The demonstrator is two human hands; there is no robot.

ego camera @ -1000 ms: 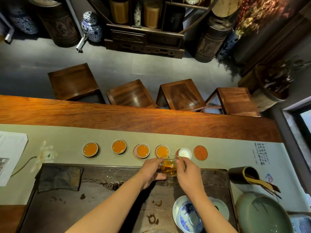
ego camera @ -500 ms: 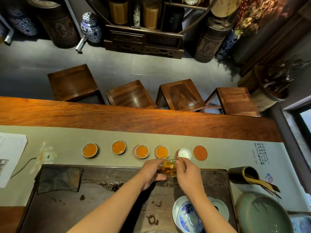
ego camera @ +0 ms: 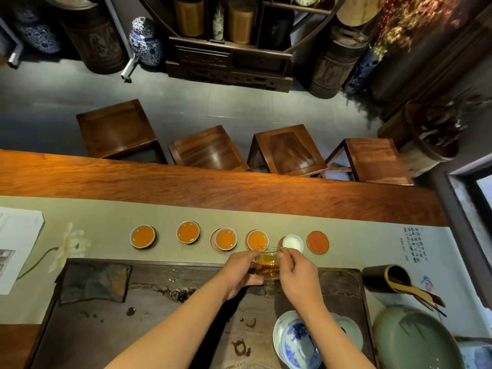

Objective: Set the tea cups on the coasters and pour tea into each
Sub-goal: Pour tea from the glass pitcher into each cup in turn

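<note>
Several small white cups stand in a row on round coasters along the grey-green runner. The ones from the left cup (ego camera: pixel 143 236) to the fourth cup (ego camera: pixel 257 240) hold amber tea. The fifth cup (ego camera: pixel 292 243) shows only a pale white inside. A red coaster (ego camera: pixel 317 242) to its right is bare. Just in front of the fourth and fifth cups, both hands hold a glass pitcher (ego camera: pixel 268 266) of amber tea over the far edge of the dark tea tray (ego camera: pixel 133 326). My left hand (ego camera: pixel 241 272) cups its left side, my right hand (ego camera: pixel 298 272) grips its right side.
A blue-and-white lidded bowl (ego camera: pixel 292 342) sits on the tray under my right forearm. A folded dark cloth (ego camera: pixel 93 283) lies at the tray's left end. A green basin (ego camera: pixel 415 342) and a tool holder (ego camera: pixel 386 278) stand at the right. Papers (ego camera: pixel 16 243) lie far left.
Both hands and the pitcher stay almost where they were; the view has shifted very slightly. The cups are unchanged.
</note>
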